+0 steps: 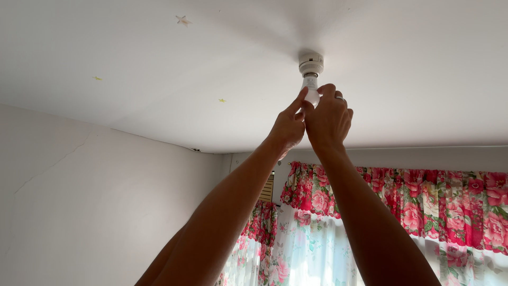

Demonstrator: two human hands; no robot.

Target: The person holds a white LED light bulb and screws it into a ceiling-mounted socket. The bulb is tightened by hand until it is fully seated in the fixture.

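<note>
Both hands, left hand [288, 127] and right hand [328, 119], around ceiling bulb [311, 89].

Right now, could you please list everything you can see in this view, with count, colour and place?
light bulb: one, white, in the ceiling socket, between both hands
socket: one, white, fixed to the ceiling, upper centre
ceiling: one, white, with a few small yellowish marks on the left
wall: one, white, left side, with a thin crack
curtains: red and pink floral valance over lighter floral drapes, lower right
ring: one, silvery, on a finger of the right hand
left hand: one, raised, fingertips on the bulb
right hand: one, raised, fingers around the bulb
</note>
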